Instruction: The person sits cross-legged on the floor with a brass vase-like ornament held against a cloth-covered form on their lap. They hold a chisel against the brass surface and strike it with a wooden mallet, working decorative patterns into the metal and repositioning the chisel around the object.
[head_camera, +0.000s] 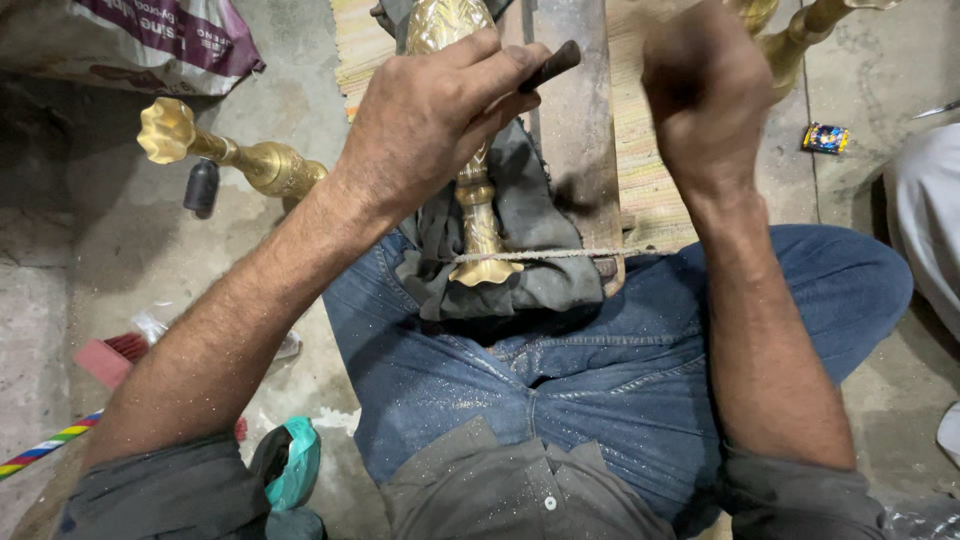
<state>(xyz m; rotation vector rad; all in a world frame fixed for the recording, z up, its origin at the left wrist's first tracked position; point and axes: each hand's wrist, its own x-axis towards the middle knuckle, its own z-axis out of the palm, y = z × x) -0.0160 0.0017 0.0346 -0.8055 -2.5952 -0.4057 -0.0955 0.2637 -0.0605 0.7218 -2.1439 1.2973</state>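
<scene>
The left hand is closed around a dark tool, its tip resting over the brass piece. This brass piece lies on a grey cloth on the lap. The right hand is blurred; I cannot tell its grip.

Left hand gripped around a dark, slim metal punch tool, tip pointing up-right. Beneath it, a tall engraved brass stem with flared foot lies on a grey cloth, tied down by a pale cord. Right hand raised in a fist, blurred. A second fluted brass stand lies on the concrete floor.
</scene>
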